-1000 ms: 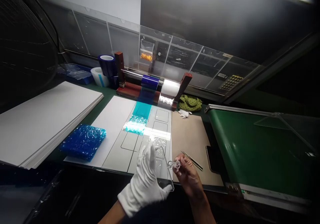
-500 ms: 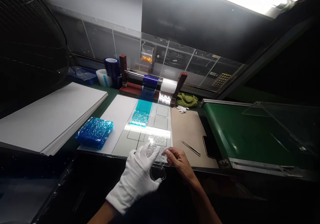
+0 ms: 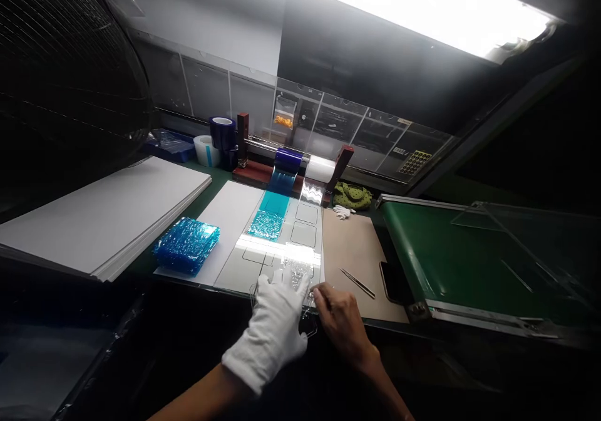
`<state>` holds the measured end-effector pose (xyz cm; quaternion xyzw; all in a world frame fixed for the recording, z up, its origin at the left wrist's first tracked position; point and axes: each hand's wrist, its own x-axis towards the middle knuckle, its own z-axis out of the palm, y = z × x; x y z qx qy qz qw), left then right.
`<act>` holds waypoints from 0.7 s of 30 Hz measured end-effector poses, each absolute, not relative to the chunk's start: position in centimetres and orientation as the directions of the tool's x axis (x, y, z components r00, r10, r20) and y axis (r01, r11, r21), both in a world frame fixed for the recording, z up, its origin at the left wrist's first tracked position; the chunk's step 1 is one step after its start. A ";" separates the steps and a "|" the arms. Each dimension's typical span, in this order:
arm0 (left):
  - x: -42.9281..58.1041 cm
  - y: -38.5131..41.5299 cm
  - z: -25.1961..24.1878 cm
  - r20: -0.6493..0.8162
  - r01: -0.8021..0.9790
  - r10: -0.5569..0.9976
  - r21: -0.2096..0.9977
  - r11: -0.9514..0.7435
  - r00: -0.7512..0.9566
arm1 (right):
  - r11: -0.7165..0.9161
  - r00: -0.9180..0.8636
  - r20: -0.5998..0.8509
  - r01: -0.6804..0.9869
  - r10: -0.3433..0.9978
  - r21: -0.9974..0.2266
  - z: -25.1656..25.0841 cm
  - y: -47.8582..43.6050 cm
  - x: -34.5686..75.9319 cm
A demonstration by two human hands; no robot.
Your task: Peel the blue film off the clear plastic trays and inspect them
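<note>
My left hand (image 3: 270, 330) wears a white cotton glove and lies against a clear plastic sheet (image 3: 295, 277) at the front edge of the work surface. My bare right hand (image 3: 340, 324) pinches that sheet's near edge between its fingertips. The sheet has a rounded cut-out corner below the fingers. Under it is a white template board (image 3: 286, 252) with outlined rounded rectangles. Blue-green film pieces (image 3: 265, 225) lie farther along the board. Metal tweezers (image 3: 357, 282) rest on a kraft-brown board (image 3: 352, 252) to the right of my right hand.
A blue bubble-wrapped stack (image 3: 186, 245) lies left of the template, beside a pile of white sheets (image 3: 103, 214). Film rolls (image 3: 287, 160) sit on a wooden holder behind. A phone (image 3: 392, 283) lies beside a green conveyor belt (image 3: 446, 258) on the right.
My hands have brought the clear sheet down and flatter, near the table's front edge. My right hand has moved closer to the glove. The view has tilted upward, showing more of the overhead light.
</note>
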<state>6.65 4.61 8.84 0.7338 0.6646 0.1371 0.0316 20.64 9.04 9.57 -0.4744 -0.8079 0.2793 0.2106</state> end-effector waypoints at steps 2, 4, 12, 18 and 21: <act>5.9 4.1 7.5 0.289 0.911 0.951 0.355 -0.211 0.108 | 0.223 -0.448 -0.006 0.457 0.894 -0.861 9.2 9.4 21.2; 5.6 3.7 5.5 0.428 0.824 0.899 0.477 -0.307 0.087 | 0.025 -0.476 -0.095 0.238 0.874 -0.971 8.6 9.9 21.5; 8.1 4.4 4.3 0.506 0.822 0.863 0.497 -0.279 -0.013 | 0.045 -0.429 -0.087 0.287 0.899 -0.957 8.9 10.6 21.9; 8.5 4.4 8.6 0.131 0.980 0.991 0.197 -0.015 -0.011 | 0.404 -0.382 0.154 0.757 0.911 -0.514 8.3 8.7 20.7; 7.7 3.8 8.2 0.126 0.942 0.988 0.314 -0.120 0.084 | 0.189 -0.379 -0.037 0.540 0.925 -0.820 7.2 9.3 22.0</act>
